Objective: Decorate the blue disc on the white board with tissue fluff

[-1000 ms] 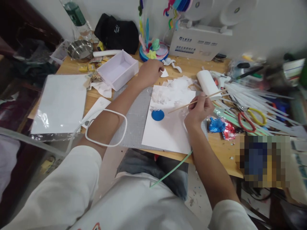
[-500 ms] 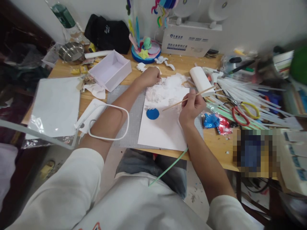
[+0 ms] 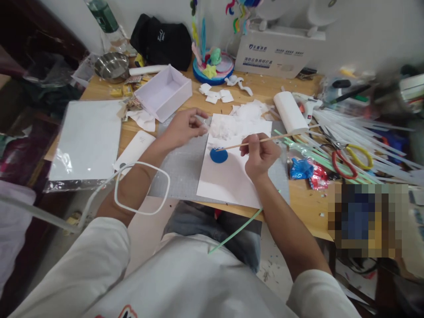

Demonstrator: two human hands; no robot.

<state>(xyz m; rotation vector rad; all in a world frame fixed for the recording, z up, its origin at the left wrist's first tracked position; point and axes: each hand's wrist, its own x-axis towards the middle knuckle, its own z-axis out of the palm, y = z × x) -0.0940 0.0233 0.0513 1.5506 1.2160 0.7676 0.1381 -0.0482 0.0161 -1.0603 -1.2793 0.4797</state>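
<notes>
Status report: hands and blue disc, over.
Right hand: stick gripped, tip at blue disc. Left hand: beside sheet, grip unclear. White fluff beyond disc.

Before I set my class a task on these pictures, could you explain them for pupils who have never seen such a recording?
There is no robot: these are a person's bare hands, seen from one camera on their head, looking forward and down. The right hand holds a thin stick, its tip at a blue disc on a white sheet. The left hand is beside the sheet, fingers curved; whether it holds something small is unclear. Beneath the sheet is a grey mat on a wooden table. Around them are a pale box, a metal bowl and scissors.
</notes>
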